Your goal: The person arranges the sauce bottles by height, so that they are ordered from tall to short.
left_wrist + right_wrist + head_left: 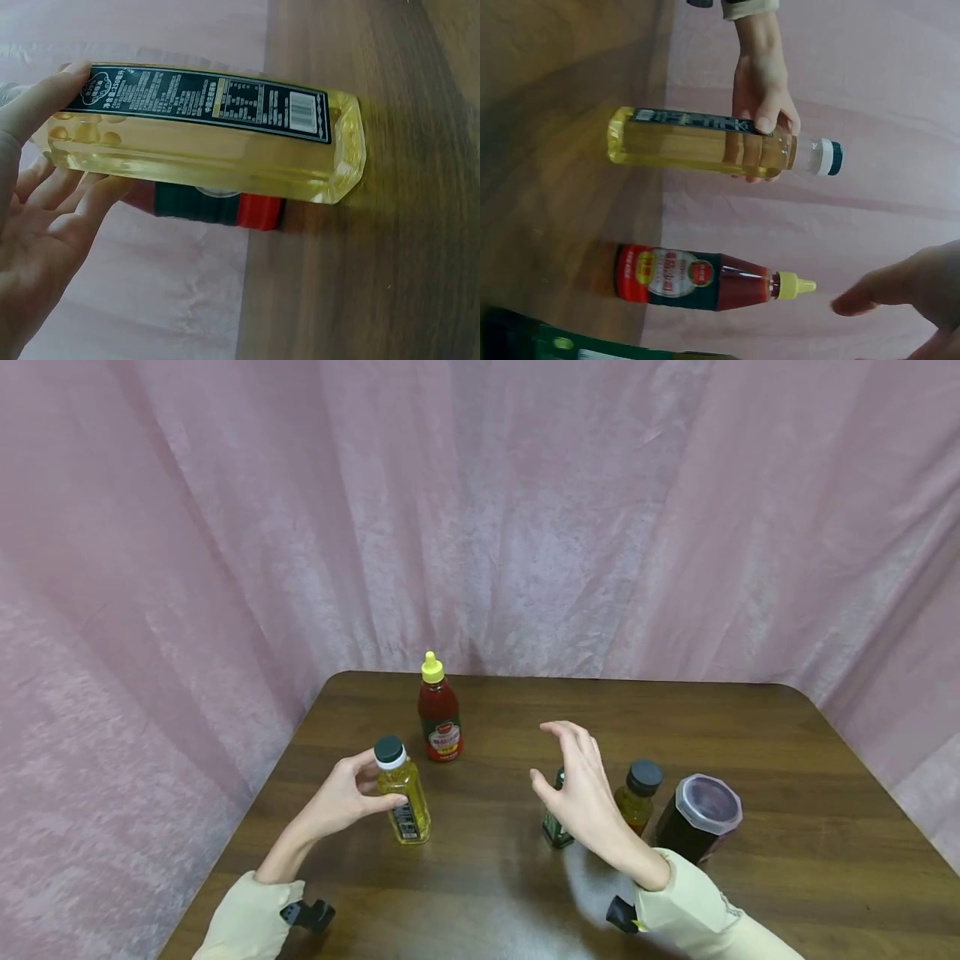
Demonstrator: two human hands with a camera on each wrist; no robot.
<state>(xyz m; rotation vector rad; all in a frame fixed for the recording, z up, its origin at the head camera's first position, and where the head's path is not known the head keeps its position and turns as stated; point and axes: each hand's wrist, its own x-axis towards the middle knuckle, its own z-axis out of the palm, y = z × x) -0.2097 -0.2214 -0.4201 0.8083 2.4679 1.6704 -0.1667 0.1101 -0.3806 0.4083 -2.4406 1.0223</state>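
My left hand grips a clear bottle of yellow oil near its shoulder, thumb on one side and fingers on the other. The oil bottle has a dark green cap with a white collar and a dark printed label. It leans slightly, its base close over the table. My right hand is raised with thumb and fingers spread apart and nothing between them. Just behind it stands a dark green bottle, mostly hidden by the hand in the head view; part of this green bottle shows low in the right wrist view.
A red sauce bottle with a yellow nozzle stands behind the oil bottle. To the right of my right hand are a dark-capped bottle and a dark jar with a clear lid. A pink curtain hangs behind the wooden table.
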